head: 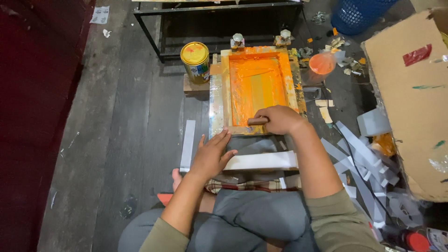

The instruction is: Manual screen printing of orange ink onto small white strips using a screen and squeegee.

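Gripping a squeegee at the near end of the orange-inked screen frame, the right hand had its pull approx. done, w/ left hand flat, fingers spread, steadying the frame's corner; print unlifted.

The screen frame is bright orange inside, with a pale greenish patch in the middle. At 9 o'clock from it stands a tin with a yellow lid. At 2 o'clock lies an orange bag. White paper strips lie at 4 o'clock. The floor is grey. A checked cloth lies at 6 o'clock.
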